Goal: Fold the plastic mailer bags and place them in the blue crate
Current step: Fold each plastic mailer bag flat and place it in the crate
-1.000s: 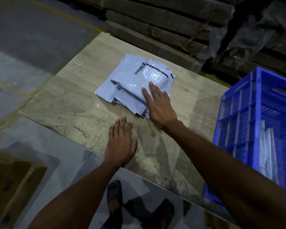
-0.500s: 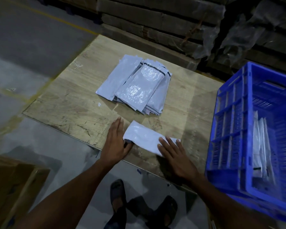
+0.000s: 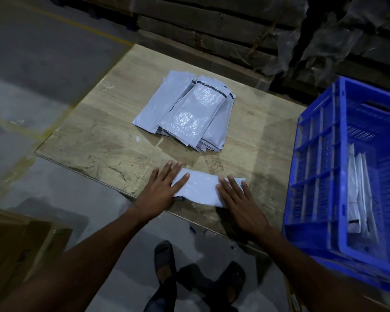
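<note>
We've got one mailer (image 3: pixel 200 188) laid crosswise near the front edge of the board (image 3: pixel 95 140), just this side of the stack of unfolded mailers (image 3: pixel 185 113), w/ a small gap of bare wood between them. Our left hand (image 3: pixel 160 190) lies flat, fingers straight, index and thumb side resting over the mailer's left end. Our right hand (image 3: pixel 239 199) is flat too, fingers straight and spread on its right end. Neither hand grips anything; both just press down.

Handling, as we judge it: thin poly film, v. light, limp, no stiffness of its own. Glossy face, so prob. slippery against the wood and against the other bags. Not fragile, but it'll spring open after a fold unless we crease it hard w/ the palm. Air trapped inside may puff it up, so flatten first.

Where to take hold: pinch one short end at the corners w/ thumb and forefinger, keep the other hand pinning the opposite end, bring end over end, then run a flat hand along the crease. To carry, clamp it across the folded edge so it can't unfold.

The blue crate (image 3: pixel 313 176) sits right of the mailer, off the board's right side, near our right hand. It holds several white bags (image 3: pixel 356 188) standing on edge, against the wall nearest the mailer.
</note>
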Demonstrator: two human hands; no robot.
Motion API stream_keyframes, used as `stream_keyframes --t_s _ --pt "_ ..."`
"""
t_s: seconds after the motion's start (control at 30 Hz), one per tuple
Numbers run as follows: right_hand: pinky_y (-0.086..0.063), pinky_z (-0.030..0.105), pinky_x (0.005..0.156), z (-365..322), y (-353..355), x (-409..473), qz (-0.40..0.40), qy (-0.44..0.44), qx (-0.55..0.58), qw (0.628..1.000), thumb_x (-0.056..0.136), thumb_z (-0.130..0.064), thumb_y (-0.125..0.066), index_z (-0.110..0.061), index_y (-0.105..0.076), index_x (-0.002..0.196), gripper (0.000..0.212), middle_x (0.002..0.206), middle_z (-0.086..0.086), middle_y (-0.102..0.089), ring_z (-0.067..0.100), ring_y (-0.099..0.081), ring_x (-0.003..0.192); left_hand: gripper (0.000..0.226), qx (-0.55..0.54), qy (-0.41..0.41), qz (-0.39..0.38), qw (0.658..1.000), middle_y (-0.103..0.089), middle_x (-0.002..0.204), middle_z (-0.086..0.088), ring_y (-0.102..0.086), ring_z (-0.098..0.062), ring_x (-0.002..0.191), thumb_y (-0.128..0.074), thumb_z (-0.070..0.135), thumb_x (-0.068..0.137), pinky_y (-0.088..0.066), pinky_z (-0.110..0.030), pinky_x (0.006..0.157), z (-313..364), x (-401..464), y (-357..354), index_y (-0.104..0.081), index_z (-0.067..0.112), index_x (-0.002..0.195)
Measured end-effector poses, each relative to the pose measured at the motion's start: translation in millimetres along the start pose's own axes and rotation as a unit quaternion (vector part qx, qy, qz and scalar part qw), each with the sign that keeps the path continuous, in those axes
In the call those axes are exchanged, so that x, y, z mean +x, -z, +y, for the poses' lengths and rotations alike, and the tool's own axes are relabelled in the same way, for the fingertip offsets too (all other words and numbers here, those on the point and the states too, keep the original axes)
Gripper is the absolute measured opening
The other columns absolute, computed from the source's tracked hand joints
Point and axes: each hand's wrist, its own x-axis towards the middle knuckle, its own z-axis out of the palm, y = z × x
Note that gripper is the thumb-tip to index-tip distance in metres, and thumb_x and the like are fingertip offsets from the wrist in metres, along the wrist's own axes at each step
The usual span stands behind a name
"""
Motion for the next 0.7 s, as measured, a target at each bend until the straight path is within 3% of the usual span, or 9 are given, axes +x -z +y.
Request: stream_keyframes --t_s 0.07,0.2,0.27,0.4,0.53,0.7 --pt "-0.016 0.058 0.118 -1 -3 0 0.001 -0.031 0.008 0.999 0.104 -0.038 -0.023 -0.004 -0.016 0.159 0.065 0.167 0.017 -0.008 0.039 -0.006 0.154 0.105 0.017 -0.022 -0.008 1.000 -0.030 0.164 -0.025 -0.031 -0.049 0.149 -0.091 0.020 0.074 -0.040 -0.067 0.110 -10 -7 -2 -0.029 0.016 0.159" --pt "-0.012 0.053 0.124 0 -17 -6 -0.016 -0.094 0.056 0.994 0.099 -0.032 -0.052 -0.013 0.008 0.160 0.088 0.167 0.017 0.010 0.035 0.010 0.154 0.111 0.030 -0.026 -0.024 0.999 -0.024 0.166 -0.025 -0.027 -0.047 0.152 -0.090 0.014 0.076 -0.036 -0.063 0.115 -19 -18 -2 -0.020 0.015 0.162" --pt "-0.016 0.056 0.123 -2 -16 -8 -0.021 -0.099 0.069 0.992 0.099 -0.032 -0.046 -0.013 0.009 0.160 0.084 0.167 0.018 0.010 0.035 0.009 0.154 0.105 0.021 -0.022 -0.031 0.999 -0.018 0.168 -0.024 -0.021 -0.044 0.154 -0.083 0.017 0.084 -0.032 -0.062 0.118 -18 -20 -3 -0.015 0.016 0.164" --pt "-0.005 0.056 0.124 -9 -3 -10 -0.016 -0.104 0.064 0.992 0.095 -0.054 -0.034 -0.010 0.003 0.161 0.087 0.167 0.014 0.010 0.030 0.012 0.155 0.075 -0.015 -0.019 -0.036 0.999 -0.012 0.171 -0.017 -0.014 -0.037 0.158 -0.041 0.031 0.099 -0.027 -0.057 0.122 -15 -26 11 -0.009 0.013 0.165" --pt "-0.001 0.052 0.125 -20 7 -1 0.050 -0.126 0.074 0.988 0.104 -0.054 -0.024 -0.008 -0.013 0.160 0.073 0.169 0.010 -0.003 0.022 0.006 0.156 0.062 -0.019 -0.005 0.057 0.998 -0.034 0.163 -0.023 -0.033 -0.039 0.151 -0.034 0.023 0.099 -0.033 -0.057 0.117 -10 -16 30 -0.029 0.000 0.157" --pt "-0.017 0.051 0.123 -32 0 24 0.097 -0.130 0.112 0.980 0.107 -0.038 -0.024 -0.005 -0.034 0.154 0.059 0.161 0.014 -0.032 0.025 -0.020 0.153 0.053 -0.039 -0.040 0.127 0.990 -0.066 0.135 -0.021 -0.061 -0.037 0.129 -0.040 0.015 0.087 -0.047 -0.058 0.109 32 32 47 -0.067 -0.004 0.128"
